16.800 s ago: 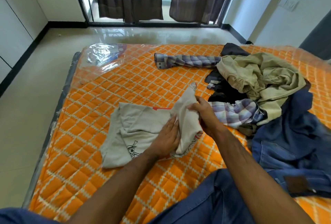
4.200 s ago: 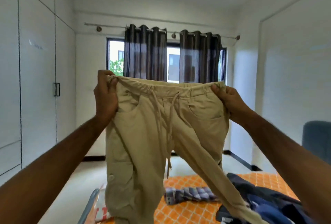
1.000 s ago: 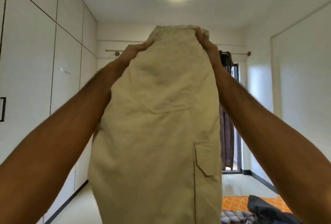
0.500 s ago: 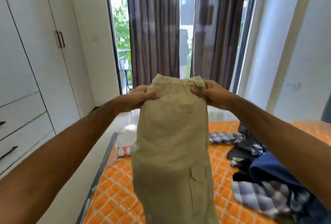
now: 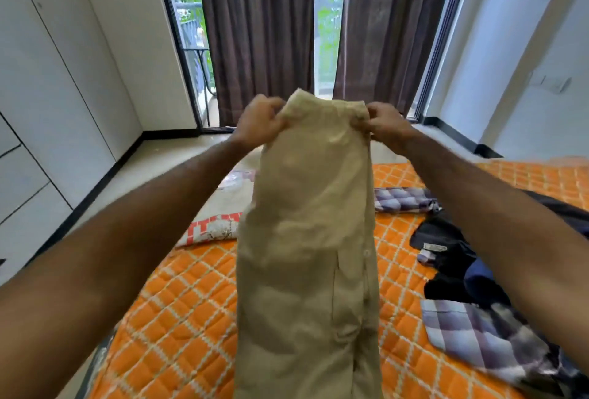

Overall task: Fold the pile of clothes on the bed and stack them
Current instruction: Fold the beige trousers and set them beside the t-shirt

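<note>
Fingers of both my left hand point(image 5: 259, 121) and right hand point(image 5: 387, 126) pinch the waistband of the beige cotton cargo trousers point(image 5: 310, 239), hanging halved above the orange quilted mattress point(image 5: 178, 319). I'd lower evenly, keeping legs aligned.

Daylight enters through the window point(image 5: 323, 32) between dark curtains point(image 5: 258, 32) ahead of me, overexposed at its top; the room is evenly bright. Wide-angle bending curves the walls; my forearms blur softly near the edges.

trousers point(image 5: 307, 239) above bed point(image 5: 178, 319), clothes pile point(image 5: 471, 287) right
</note>
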